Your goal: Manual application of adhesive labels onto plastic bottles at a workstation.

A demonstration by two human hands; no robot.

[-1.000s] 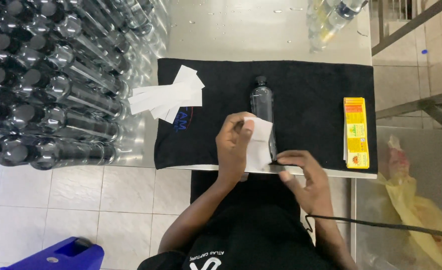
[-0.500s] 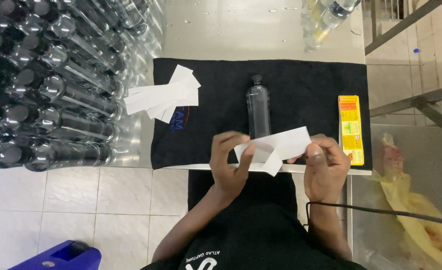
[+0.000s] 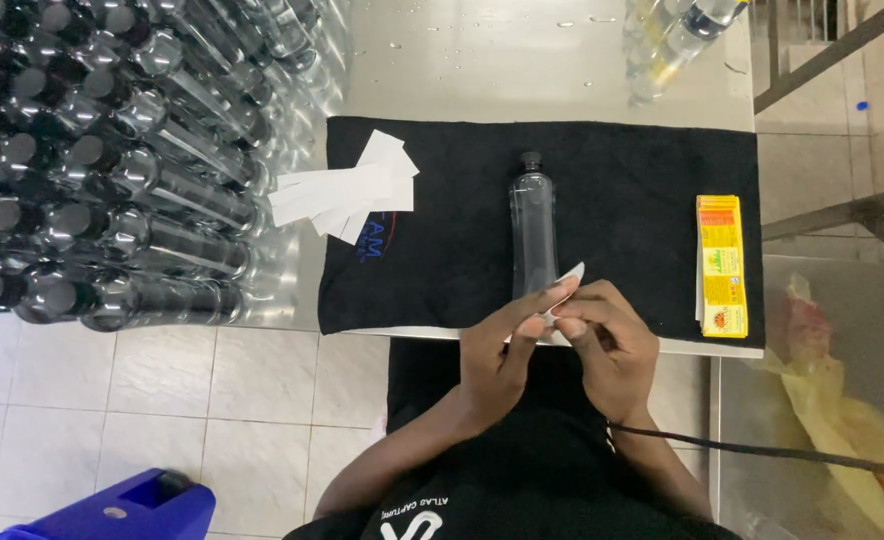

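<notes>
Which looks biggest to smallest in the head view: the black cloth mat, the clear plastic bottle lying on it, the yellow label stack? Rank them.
1. Black cloth mat, by far.
2. Clear plastic bottle and yellow label stack: about equal in length and width, too close to rank.

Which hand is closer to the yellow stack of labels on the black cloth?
Right. The right hand is just left of the yellow label stack, not touching; the left hand is farther left, beyond it.
</notes>
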